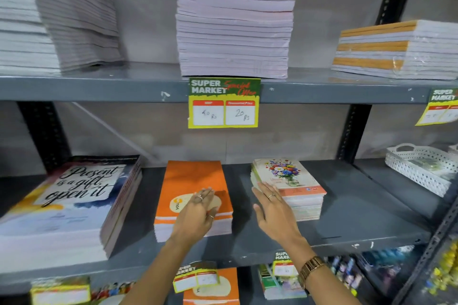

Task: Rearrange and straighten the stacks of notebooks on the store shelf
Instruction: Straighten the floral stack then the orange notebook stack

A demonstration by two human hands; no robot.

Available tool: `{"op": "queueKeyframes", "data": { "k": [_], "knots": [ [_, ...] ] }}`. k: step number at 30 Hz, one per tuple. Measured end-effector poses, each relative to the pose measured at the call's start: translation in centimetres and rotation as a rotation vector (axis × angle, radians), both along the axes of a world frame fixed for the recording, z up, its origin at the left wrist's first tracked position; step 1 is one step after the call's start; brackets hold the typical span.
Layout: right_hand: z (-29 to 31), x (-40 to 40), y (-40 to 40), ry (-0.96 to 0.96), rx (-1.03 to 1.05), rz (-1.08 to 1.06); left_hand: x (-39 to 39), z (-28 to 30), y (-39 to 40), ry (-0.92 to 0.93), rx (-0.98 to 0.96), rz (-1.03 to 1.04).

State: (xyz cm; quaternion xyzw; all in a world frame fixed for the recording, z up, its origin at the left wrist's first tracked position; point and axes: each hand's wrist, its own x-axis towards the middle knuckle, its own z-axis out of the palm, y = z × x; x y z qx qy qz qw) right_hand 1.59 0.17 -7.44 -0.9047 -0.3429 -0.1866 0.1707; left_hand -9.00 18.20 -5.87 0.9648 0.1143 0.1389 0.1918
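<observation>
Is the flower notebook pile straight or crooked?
Crooked. The flower notebook pile sits turned on the shelf, unlike the orange pile beside it.

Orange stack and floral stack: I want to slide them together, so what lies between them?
Only bare grey shelf separates the orange stack from the floral stack in the head view; the right hand presses against the floral stack's left edge.

My arms are bare to the elbow, with rings on my left hand (pixel 198 215) (two of them), one ring on my right hand (pixel 275 215), and a gold link watch (pixel 311 268).
</observation>
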Motion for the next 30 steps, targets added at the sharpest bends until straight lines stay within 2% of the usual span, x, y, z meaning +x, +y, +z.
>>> {"op": "queueKeyframes", "data": {
  "k": [7,16,24,30],
  "knots": [
    [-0.3,-2.5,3.7,0.022,0.005,0.09,-3.2,-0.6,3.1,-0.005,0.007,0.041],
    [0.4,-0.2,0.4,0.093,0.153,-0.126,-0.8,-0.6,0.3,-0.033,-0.07,0.014],
    [1.2,4.2,-5.9,0.209,0.31,-0.315,4.0,0.1,-5.9,-0.126,-0.342,-0.001],
    [1.4,8.0,-9.0,0.334,0.351,-0.338,7.2,0.9,-9.3,-0.122,-0.562,0.028]
  ]
}}
